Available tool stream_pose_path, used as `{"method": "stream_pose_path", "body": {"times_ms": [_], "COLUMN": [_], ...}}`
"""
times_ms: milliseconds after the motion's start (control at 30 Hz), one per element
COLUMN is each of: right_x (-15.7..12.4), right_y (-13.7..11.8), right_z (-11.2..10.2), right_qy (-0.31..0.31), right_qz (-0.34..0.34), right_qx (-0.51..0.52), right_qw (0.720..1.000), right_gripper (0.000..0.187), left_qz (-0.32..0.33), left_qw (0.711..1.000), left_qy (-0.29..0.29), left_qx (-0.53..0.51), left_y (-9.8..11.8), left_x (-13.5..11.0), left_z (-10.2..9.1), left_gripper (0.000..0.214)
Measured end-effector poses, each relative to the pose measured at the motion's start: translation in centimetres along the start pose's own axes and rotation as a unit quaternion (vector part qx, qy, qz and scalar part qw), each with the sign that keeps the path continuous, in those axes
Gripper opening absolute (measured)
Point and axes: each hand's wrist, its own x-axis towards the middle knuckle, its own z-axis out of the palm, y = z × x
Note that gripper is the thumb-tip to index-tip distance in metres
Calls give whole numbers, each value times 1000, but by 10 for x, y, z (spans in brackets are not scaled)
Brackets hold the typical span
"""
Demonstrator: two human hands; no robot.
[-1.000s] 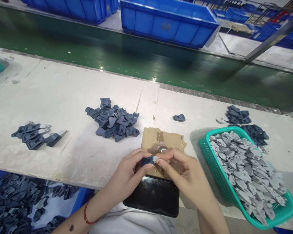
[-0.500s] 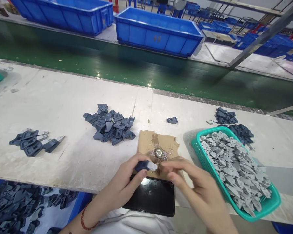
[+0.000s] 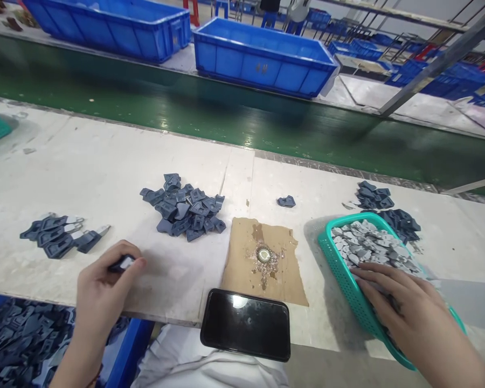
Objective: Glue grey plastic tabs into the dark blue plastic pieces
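My left hand (image 3: 101, 283) is at the left near the table's front edge, fingers closed on a dark blue part with a grey insert (image 3: 122, 263). It is just right of a small row of similar assembled parts (image 3: 60, 235). My right hand (image 3: 404, 307) lies fingers spread in the teal basket (image 3: 339, 269) on the pile of grey pieces (image 3: 367, 245). A heap of dark blue parts (image 3: 184, 207) sits mid-table. A brown cardboard scrap (image 3: 262, 261) with a small metal disc (image 3: 263, 254) lies between my hands.
A black phone (image 3: 246, 324) lies at the front edge. One loose blue part (image 3: 286, 201) and another blue pile (image 3: 383, 207) sit further back. A green conveyor belt (image 3: 242, 118) and blue crates (image 3: 262, 56) run behind. A bin of blue parts (image 3: 20, 334) stands below left.
My hands parted from above the cardboard. The left hand carried the assembled part leftward toward the row of finished parts. The right hand moved right into the teal basket.
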Motion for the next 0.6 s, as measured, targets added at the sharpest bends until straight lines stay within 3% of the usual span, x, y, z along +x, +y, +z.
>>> {"method": "stream_pose_path", "body": {"times_ms": [167, 300, 400, 600], "right_x": [4, 4, 4, 1], "right_y": [-1, 5, 4, -11], "right_z": [-4, -6, -7, -11], "right_qy": [-12, -29, -6, 60], "right_qz": [4, 28, 47, 42], "right_qx": [0, 18, 57, 88], "right_qw": [1000, 999, 997, 993], "right_gripper": [48, 30, 17, 28], "left_qz": [28, 43, 49, 146], "left_qw": [979, 948, 928, 901], "left_qy": [57, 31, -1, 24], "left_qx": [195, 315, 368, 408], "left_y": [-23, -31, -31, -21], "left_x": [19, 33, 40, 53], "left_z": [-25, -35, -38, -31], "left_gripper": [20, 21, 24, 38]}}
